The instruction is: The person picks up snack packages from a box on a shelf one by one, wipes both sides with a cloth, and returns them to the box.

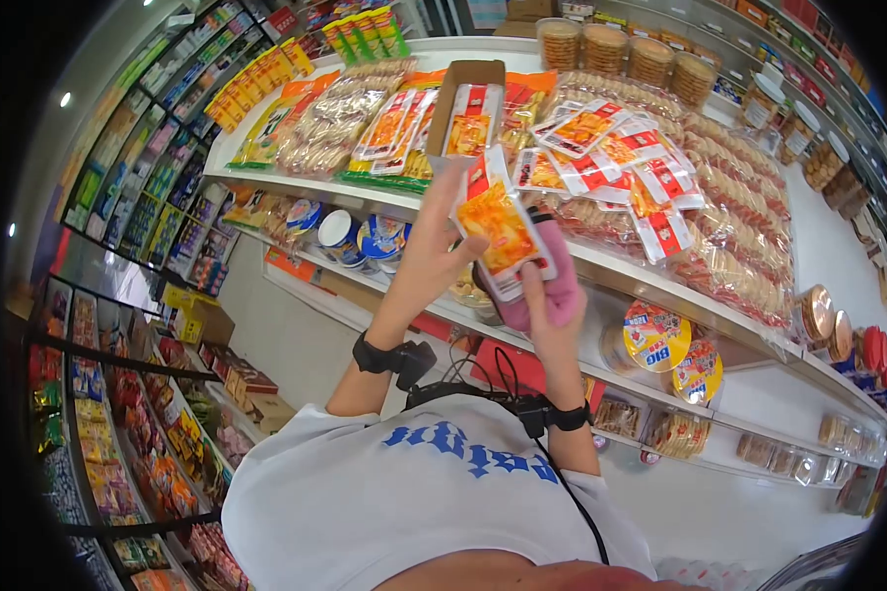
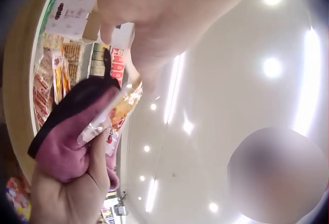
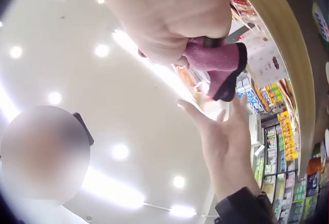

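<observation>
In the head view my right hand [image 1: 554, 325] grips a soft pink cloth item with black edging [image 1: 559, 261] together with a snack packet [image 1: 498, 231]. Its thumb lies over the packet's lower end. The packet is red and white with an orange food picture and stands tilted above the shelf edge. My left hand [image 1: 432, 241] is at the packet's left side, its thumb over the front and its fingers extended upward. The right wrist view shows this left hand [image 3: 226, 136] with thumb and fingers spread apart. More matching packets [image 1: 601, 148] lie in a loose pile just beyond.
An open cardboard box [image 1: 439, 118] holding similar packets stands on the display shelf. Bagged round crackers [image 1: 734, 217] cover its right side, with plastic jars [image 1: 601, 44] behind. Tubs [image 1: 340, 231] and cup noodles [image 1: 657, 335] sit one level below. Stocked racks [image 1: 99, 414] line the left.
</observation>
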Motion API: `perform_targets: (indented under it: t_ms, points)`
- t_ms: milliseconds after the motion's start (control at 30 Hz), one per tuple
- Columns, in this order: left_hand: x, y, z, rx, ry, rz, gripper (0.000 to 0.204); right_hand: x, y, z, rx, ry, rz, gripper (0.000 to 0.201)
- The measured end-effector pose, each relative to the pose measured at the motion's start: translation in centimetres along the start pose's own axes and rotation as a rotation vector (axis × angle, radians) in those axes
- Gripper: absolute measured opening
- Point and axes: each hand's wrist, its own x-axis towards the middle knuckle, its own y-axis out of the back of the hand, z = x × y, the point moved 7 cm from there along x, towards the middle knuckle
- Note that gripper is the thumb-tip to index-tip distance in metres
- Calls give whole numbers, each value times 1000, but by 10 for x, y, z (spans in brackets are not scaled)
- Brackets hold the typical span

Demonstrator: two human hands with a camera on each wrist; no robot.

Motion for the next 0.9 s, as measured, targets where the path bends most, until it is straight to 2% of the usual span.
perform_targets:
  t_ms: [33,67,133,167,267,300,400,500,567,600,667,700,800,833,900]
  points:
    - [-7,7,3,-106,12,198,92,3,-1,3,83,35,53,46]
    - [-11,11,-4,-80,124,177,90,5,-3,5,164,74,103,46]
    - [-20,19,-20,-42,349,124,86,7,-12,5,85,68,96,42]
    - [-20,16,-25,-95,297,54,74,6,-16,8,15,48,61,39]
    - [-19,19,0,-547,175,254,67,3,-40,24,-135,-39,-74,32]
    - [-10,30,10,-496,61,244,68,1,-45,29,-113,-71,-49,28]
    - [4,57,24,-700,36,205,77,5,-42,29,18,-30,223,31]
    - [10,86,12,-824,110,132,65,-2,-74,40,-372,48,202,37]
    - [12,96,-2,-880,135,90,62,-3,-122,33,-651,345,70,47]
    - [7,100,-11,-928,229,102,64,-5,-172,22,-789,615,-71,54]
    - [-15,109,-24,-1010,421,126,68,-5,-203,41,-899,676,-97,59]
    - [-27,116,-29,-915,453,67,71,-5,-216,49,-949,706,-110,62]
    - [-32,121,-35,-770,228,-129,70,22,-225,36,-963,694,-24,70]
    - [-35,125,-24,-657,242,-146,69,29,-230,27,-914,713,63,62]
    - [-41,129,-27,-655,314,-187,66,46,-238,17,-1030,697,-40,52]
